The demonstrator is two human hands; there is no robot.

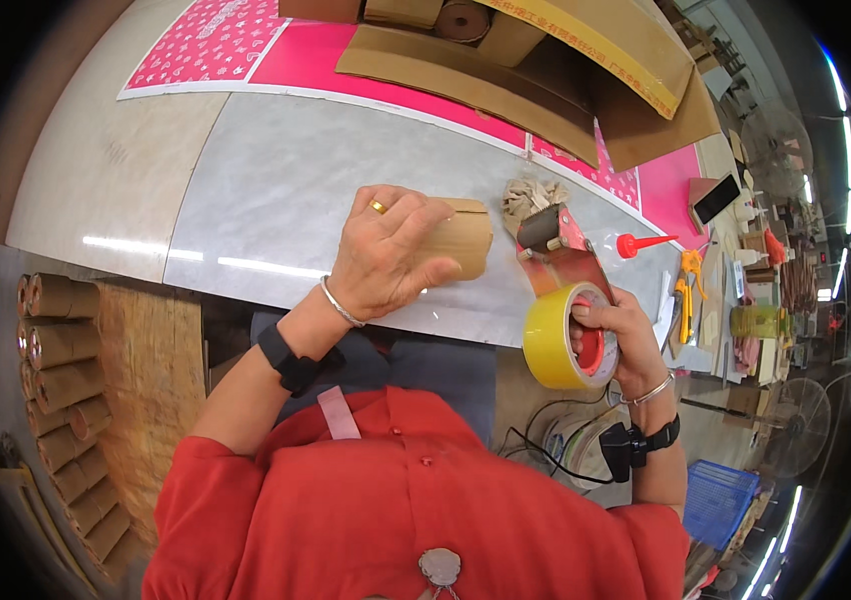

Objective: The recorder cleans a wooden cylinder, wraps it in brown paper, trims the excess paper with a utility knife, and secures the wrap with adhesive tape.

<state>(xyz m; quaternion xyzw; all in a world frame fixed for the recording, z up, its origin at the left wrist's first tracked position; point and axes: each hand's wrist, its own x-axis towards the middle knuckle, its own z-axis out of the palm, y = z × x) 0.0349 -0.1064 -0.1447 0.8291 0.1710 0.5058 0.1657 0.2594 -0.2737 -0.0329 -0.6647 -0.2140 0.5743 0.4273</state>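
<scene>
My left hand (386, 250) is closed around a short roll wrapped in brown kraft paper (468, 240), lying on the grey tabletop. Its fingers lie over the top, with the thumb along the near side. My right hand (628, 338) grips a red tape dispenser (571, 262) loaded with a thick roll of yellow tape (548, 345). The dispenser's dark roller end points away from me, to the right of the wrapped roll and apart from it. Just beyond that end lies a crumpled beige cloth (532, 199).
An open cardboard box (466, 80) sits on pink printed sheets (311, 60) at the back. Toward the right are a red-capped nozzle (646, 243), a phone (716, 200) and yellow-handled scissors (686, 290). Several brown wrapped rolls (66, 340) are stacked at lower left.
</scene>
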